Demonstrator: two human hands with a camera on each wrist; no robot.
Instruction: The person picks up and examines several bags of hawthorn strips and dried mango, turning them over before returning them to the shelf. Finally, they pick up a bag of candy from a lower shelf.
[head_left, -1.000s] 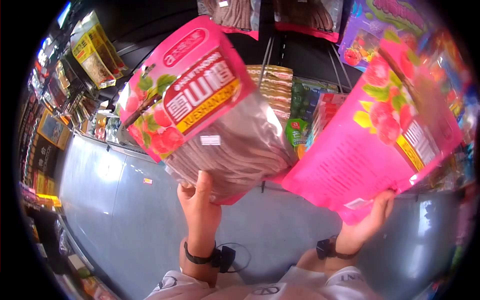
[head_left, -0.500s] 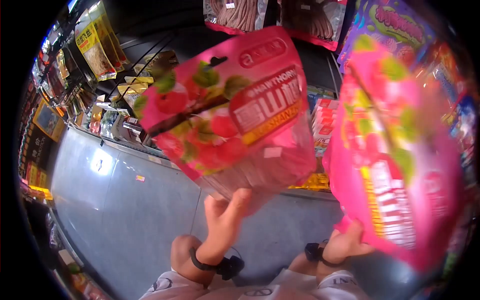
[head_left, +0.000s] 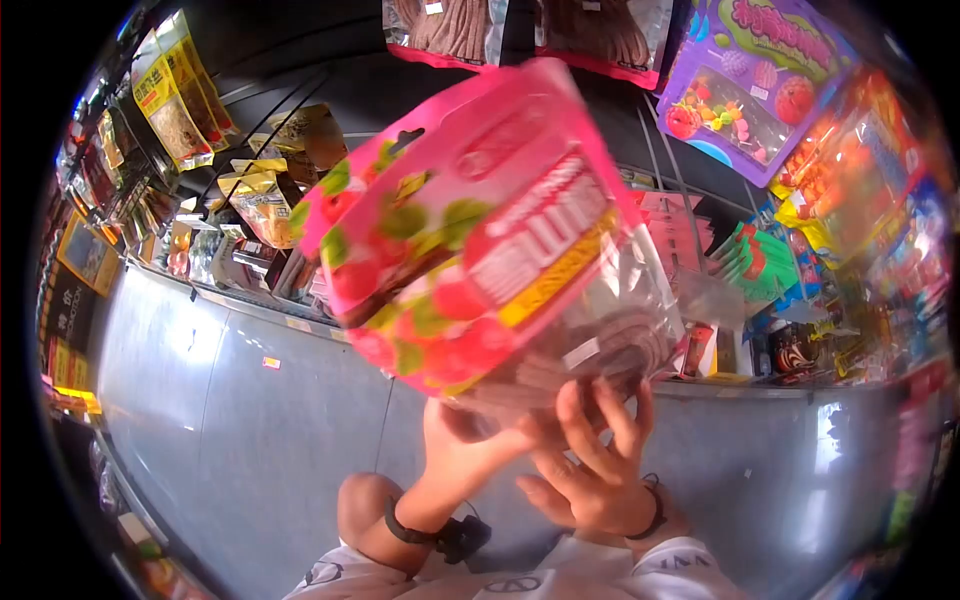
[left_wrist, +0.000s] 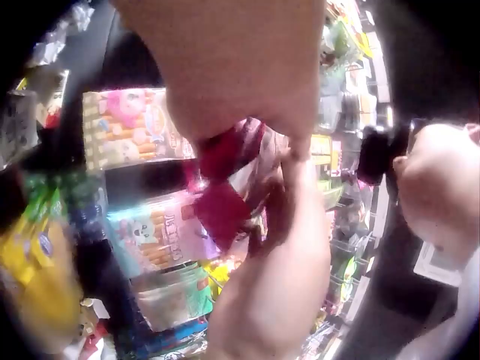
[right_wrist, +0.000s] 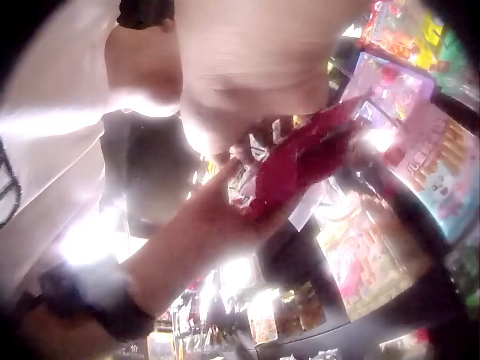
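Glossy grey floor (head_left: 265, 430) lies below the tilted pink-and-clear plastic hawthorn pouch (head_left: 490, 250), gripped low by your left hand (head_left: 468, 450). Your right hand (head_left: 597, 470), fingers spread, now touches it too; the second pouch no longer shows separately, so both hands share this one.

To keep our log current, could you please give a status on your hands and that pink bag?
Left hand gripping pink hawthorn bag near its bottom. Right hand touching its lower front. Bag tilted. Nothing visibly blocking.
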